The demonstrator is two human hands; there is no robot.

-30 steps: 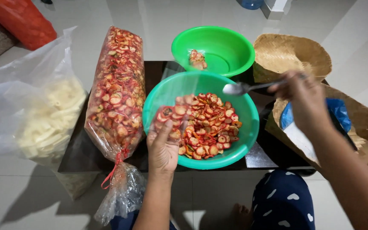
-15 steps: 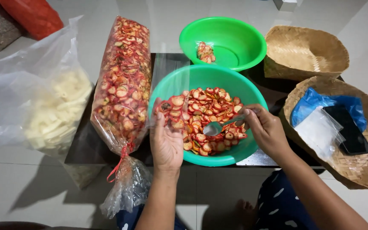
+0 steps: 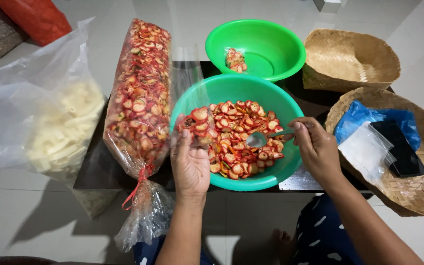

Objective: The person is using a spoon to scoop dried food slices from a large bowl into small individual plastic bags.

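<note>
Head view looks down on a dark bench [image 3: 99,176] carrying two green bowls. The near bowl [image 3: 280,172] holds a heap of thin red-rimmed chips [image 3: 241,137]. The left hand [image 3: 190,164] sits at the bowl's left rim, its fingers [image 3: 186,140] closed on a small clear bag [image 3: 198,125] partly filled with chips. The right hand [image 3: 317,147] has its fingers wrapped round the handle of a metal spoon [image 3: 258,139], whose bowl rests among the chips.

These chips look light, dry and brittle, likely to snap if pressed, so scooping from below suits them better than pinching. The small bag is soft, thin and probably slippery; it seems best gripped near its mouth.

A long sealed bag of chips [image 3: 141,103] lies left of the near bowl, and a far bowl [image 3: 280,41] holds one small packet [image 3: 235,60]. Two woven baskets [image 3: 364,61] sit on the right.
</note>
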